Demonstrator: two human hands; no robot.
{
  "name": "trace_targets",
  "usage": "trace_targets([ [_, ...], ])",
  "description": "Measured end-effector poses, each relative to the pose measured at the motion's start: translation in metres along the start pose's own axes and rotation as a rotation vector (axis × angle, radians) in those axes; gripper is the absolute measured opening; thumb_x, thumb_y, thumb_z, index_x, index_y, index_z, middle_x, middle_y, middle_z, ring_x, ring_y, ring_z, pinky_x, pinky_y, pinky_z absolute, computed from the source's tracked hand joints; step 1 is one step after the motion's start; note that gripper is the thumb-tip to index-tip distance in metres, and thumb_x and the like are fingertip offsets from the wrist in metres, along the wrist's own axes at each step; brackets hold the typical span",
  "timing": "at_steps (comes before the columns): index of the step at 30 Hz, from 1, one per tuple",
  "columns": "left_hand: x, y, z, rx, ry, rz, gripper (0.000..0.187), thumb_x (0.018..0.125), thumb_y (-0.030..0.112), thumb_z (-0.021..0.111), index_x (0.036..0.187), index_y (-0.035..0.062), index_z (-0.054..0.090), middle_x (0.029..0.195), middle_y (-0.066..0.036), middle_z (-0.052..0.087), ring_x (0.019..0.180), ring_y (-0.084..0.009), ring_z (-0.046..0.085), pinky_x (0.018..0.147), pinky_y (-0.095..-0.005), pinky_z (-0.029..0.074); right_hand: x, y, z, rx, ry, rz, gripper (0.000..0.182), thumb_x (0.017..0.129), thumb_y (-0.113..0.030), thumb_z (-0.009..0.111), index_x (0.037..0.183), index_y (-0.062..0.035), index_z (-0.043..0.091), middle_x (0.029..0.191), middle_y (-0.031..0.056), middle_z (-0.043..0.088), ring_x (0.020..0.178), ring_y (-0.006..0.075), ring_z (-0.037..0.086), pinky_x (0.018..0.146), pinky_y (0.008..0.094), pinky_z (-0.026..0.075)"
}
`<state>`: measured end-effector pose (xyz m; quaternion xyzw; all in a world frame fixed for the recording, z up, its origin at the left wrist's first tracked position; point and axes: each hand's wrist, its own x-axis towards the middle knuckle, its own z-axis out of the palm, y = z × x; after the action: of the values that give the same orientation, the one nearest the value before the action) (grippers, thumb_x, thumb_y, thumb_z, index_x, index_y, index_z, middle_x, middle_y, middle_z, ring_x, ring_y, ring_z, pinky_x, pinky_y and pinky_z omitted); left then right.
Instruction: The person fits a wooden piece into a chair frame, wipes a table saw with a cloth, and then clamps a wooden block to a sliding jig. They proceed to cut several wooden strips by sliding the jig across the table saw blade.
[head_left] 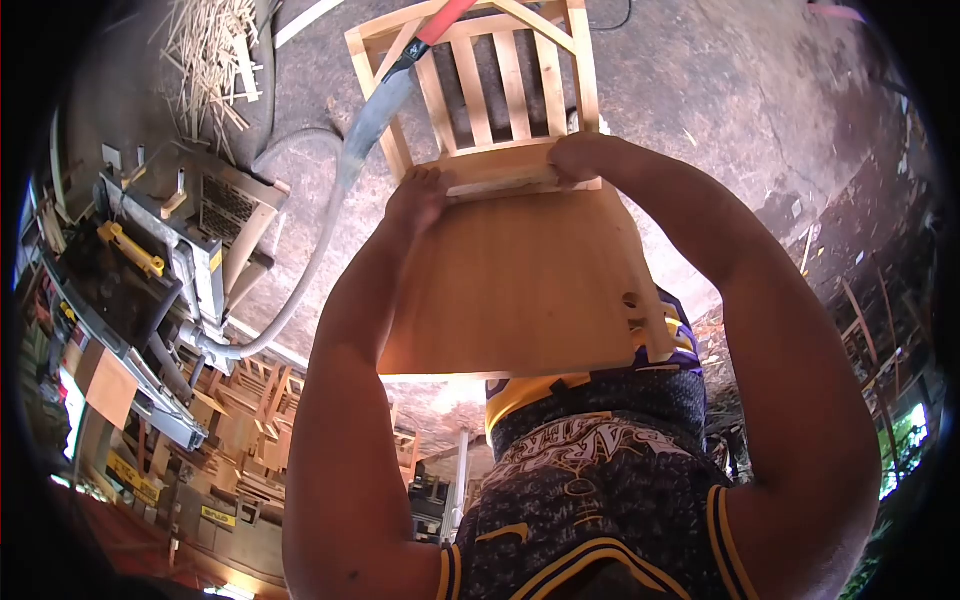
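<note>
Lying between the person's forearms, a broad, flat, honey-brown wooden panel (510,285) is meeting a pale, slatted wooden chair frame (489,95) beyond it. The right hand (582,160) is clamping on a pale wooden crossbar (500,186) there; the left hand (418,198) is curling over its other end, grip unclear. Uneven pressure could be twisting the joint or pinching fingers. A curved grey hose (383,105) is crossing the frame's left side, possibly risking a snag.
</note>
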<state>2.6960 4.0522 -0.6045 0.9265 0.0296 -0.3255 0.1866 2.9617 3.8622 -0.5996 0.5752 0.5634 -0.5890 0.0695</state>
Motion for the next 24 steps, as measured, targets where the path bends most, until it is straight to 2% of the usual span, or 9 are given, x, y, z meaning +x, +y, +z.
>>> trace_targets([
  [3,0.004,0.004,-0.007,0.001,-0.068,-0.032,0.044,0.092,0.034,0.056,0.129,0.0108,0.051,0.126,-0.013,0.057,0.122,-0.0305,0.051,0.112,-0.0431,0.030,0.001,0.011,-0.003,-0.238,-0.009,-0.024,0.031,0.069,-0.024,0.081,0.092,-0.0040,0.074,0.090,0.0160,0.071,0.089,0.0347,0.067,0.076,0.0437,0.053],
  [5,0.004,0.006,-0.017,-0.034,-0.168,-0.063,0.051,0.093,0.035,0.056,0.137,0.0111,0.045,0.133,-0.012,0.054,0.126,-0.0310,0.048,0.115,-0.0432,0.026,0.004,0.017,-0.002,-0.363,-0.036,-0.030,0.029,0.064,-0.018,0.082,0.088,-0.0053,0.073,0.099,0.0146,0.071,0.102,0.0320,0.064,0.089,0.0427,0.050],
  [9,0.014,-0.006,-0.028,-0.038,-0.328,-0.056,0.059,0.093,0.036,0.056,0.144,0.0135,0.038,0.133,-0.010,0.055,0.126,-0.0303,0.049,0.116,-0.0436,0.023,0.019,-0.002,-0.021,-0.382,-0.254,0.134,0.037,0.056,-0.010,0.087,0.091,-0.0064,0.076,0.089,0.0170,0.072,0.083,0.0332,0.070,0.068,0.0431,0.055],
  [12,0.026,-0.012,-0.042,0.023,-0.474,0.034,0.063,0.092,0.038,0.056,0.147,0.0185,0.033,0.127,-0.011,0.060,0.123,-0.0284,0.052,0.117,-0.0449,0.020,0.013,-0.007,-0.028,-0.388,-0.237,0.096,0.037,0.056,-0.007,0.086,0.092,-0.0076,0.077,0.091,0.0157,0.072,0.084,0.0316,0.070,0.070,0.0433,0.056],
  [14,0.030,0.000,-0.065,0.079,-0.561,-0.008,0.067,0.087,0.038,0.063,0.147,0.0219,0.037,0.100,-0.013,0.069,0.111,-0.0292,0.060,0.117,-0.0458,0.018,0.012,-0.008,-0.031,-0.387,-0.271,0.083,0.034,0.058,-0.006,0.084,0.091,-0.0084,0.077,0.091,0.0152,0.072,0.083,0.0315,0.070,0.071,0.0436,0.056],
  [16,0.033,-0.001,-0.065,0.089,-0.559,-0.016,0.069,0.084,0.038,0.067,0.145,0.0235,0.039,0.098,-0.013,0.069,0.110,-0.0288,0.060,0.118,-0.0454,0.018,0.013,-0.008,-0.031,-0.331,-0.187,0.102,0.040,0.044,-0.007,0.090,0.082,-0.0071,0.077,0.085,0.0134,0.072,0.083,0.0327,0.070,0.068,0.0441,0.056],
  [18,0.036,0.001,-0.070,0.092,-0.559,-0.035,0.070,0.081,0.038,0.071,0.144,0.0251,0.042,0.097,-0.013,0.070,0.110,-0.0285,0.060,0.118,-0.0450,0.017,0.021,-0.007,-0.036,-0.307,-0.264,0.120,0.039,0.044,-0.007,0.090,0.080,-0.0067,0.077,0.084,0.0136,0.072,0.082,0.0326,0.070,0.067,0.0440,0.056],
  [23,0.043,-0.009,-0.065,0.259,-0.671,0.040,0.066,0.078,0.028,0.068,0.140,0.0247,0.047,0.114,-0.006,0.067,0.114,-0.0245,0.058,0.118,-0.0444,0.019,0.021,-0.010,-0.034,-0.313,-0.281,0.114,0.038,0.045,-0.006,0.090,0.081,-0.0054,0.077,0.087,0.0149,0.072,0.082,0.0328,0.070,0.068,0.0444,0.056],
  [24,0.040,-0.015,-0.058,0.228,-0.557,0.083,0.057,0.075,0.025,0.072,0.130,0.0233,0.057,0.108,-0.007,0.069,0.109,-0.0255,0.061,0.110,-0.0422,0.034,0.016,-0.015,-0.038,-0.332,-0.288,0.141,0.039,0.047,-0.005,0.089,0.084,-0.0054,0.077,0.089,0.0150,0.072,0.084,0.0331,0.070,0.070,0.0442,0.056],
])
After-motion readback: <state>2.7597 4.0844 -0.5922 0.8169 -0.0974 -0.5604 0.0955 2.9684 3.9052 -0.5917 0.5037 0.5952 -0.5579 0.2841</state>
